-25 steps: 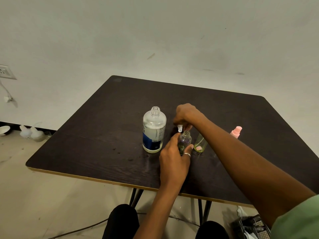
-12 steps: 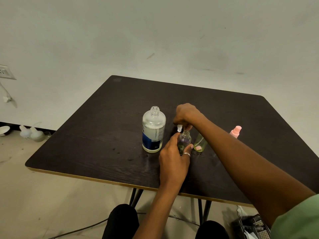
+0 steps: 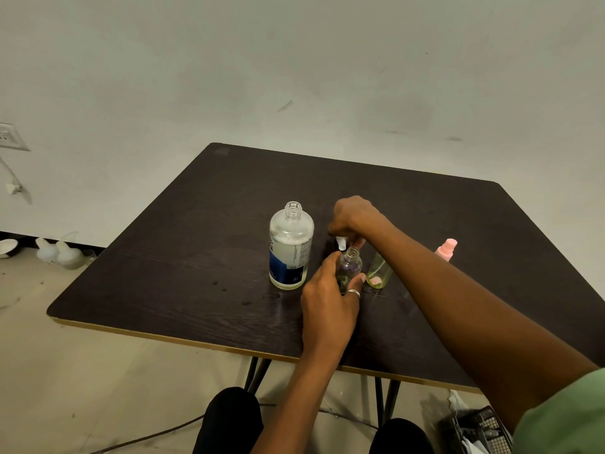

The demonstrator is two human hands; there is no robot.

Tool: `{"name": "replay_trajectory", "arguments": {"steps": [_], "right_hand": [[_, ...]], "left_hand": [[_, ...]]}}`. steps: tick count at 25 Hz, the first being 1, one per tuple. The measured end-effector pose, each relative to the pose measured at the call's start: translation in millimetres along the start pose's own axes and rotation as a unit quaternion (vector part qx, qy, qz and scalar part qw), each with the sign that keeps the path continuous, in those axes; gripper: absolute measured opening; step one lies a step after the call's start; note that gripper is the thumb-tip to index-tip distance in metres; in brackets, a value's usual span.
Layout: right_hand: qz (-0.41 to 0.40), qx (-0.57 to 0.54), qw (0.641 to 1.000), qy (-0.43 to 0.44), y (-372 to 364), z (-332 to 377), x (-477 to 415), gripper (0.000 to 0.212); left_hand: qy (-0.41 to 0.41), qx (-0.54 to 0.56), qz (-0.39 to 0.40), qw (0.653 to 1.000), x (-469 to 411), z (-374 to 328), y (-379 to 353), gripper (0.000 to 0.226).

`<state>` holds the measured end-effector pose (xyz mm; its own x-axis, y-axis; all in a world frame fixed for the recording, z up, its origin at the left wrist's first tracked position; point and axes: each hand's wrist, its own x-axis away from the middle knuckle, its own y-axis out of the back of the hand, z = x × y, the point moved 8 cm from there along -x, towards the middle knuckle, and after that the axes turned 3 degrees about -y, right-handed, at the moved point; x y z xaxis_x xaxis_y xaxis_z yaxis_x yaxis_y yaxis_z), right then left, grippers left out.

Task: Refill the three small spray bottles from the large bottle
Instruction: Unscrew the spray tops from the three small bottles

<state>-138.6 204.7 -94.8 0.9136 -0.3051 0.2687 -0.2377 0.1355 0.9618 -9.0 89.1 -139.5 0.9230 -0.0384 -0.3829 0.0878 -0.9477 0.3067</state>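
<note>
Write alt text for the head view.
The left hand grips a small clear purple-tinted bottle on a dark wooden table, while the right hand holds a white spray top above it. An uncapped large clear blue-labelled bottle stands left of it; a small green-tinted bottle and a pink spray bottle stand right of it.

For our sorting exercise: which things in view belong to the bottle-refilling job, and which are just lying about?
Job: large bottle, clear small bottle, green small bottle, pink spray bottle, white spray cap.
Lying about: white containers on the floor, wall socket, black basket.
</note>
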Motion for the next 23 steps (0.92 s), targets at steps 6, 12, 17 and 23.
{"name": "replay_trajectory", "arguments": {"steps": [6,12,17,23], "right_hand": [[-0.001,-0.006,1.000,-0.010,2,0,3,0.022],[-0.043,-0.025,0.999,0.017,34,2,23,0.032],[-0.107,0.018,0.993,0.052,71,-7,56,0.044],[-0.105,0.085,0.986,0.102,79,-37,83,0.043]], "left_hand": [[0.002,-0.002,0.002,1.000,0,-2,1,0.051],[0.006,-0.003,-0.003,1.000,0,1,0,0.054],[0.020,-0.005,0.005,1.000,1,0,0,0.064],[0.040,-0.010,0.030,0.999,3,-3,0,0.074]]}}
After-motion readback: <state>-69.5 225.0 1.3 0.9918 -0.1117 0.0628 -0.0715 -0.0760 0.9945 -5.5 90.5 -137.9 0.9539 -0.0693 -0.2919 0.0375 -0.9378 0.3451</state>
